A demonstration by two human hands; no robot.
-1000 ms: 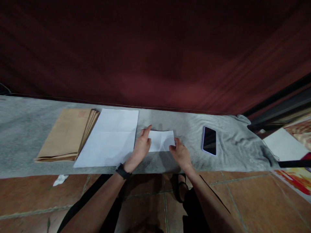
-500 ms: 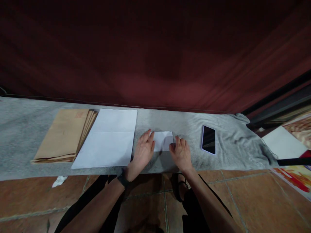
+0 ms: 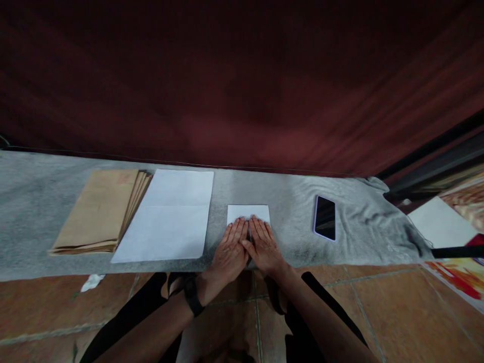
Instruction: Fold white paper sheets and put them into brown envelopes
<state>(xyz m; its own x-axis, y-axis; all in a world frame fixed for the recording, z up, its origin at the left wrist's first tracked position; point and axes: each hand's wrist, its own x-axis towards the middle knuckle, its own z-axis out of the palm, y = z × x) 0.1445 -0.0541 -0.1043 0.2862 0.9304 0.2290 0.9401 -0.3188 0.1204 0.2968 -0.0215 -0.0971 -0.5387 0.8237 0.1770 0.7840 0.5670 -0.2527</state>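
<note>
A small folded white paper [image 3: 248, 210] lies on the grey cloth in front of me, its far edge showing and its near part under my hands. My left hand [image 3: 231, 249] rests flat on it with fingers stretched out and close together. Beside it my right hand [image 3: 263, 247] also lies flat on the paper, its thumb touching or overlapping the left hand. To the left is a large white sheet stack [image 3: 170, 214] with a faint crease across it. Further left sits a pile of brown paper envelopes [image 3: 96, 209], the top one bearing a red print.
A phone [image 3: 325, 218] in a pale purple case lies on the grey cloth [image 3: 280, 186] to the right. A dark red curtain [image 3: 242, 101] hangs behind the narrow surface. At the right are a dark frame and a white board [image 3: 442, 224]. A crumpled tissue [image 3: 92, 282] is on the tiled floor.
Both hands have moved inward from the small paper's left and right sides and now lie flat together over its near part. The paper, sheets, envelopes and phone stay where they were.
</note>
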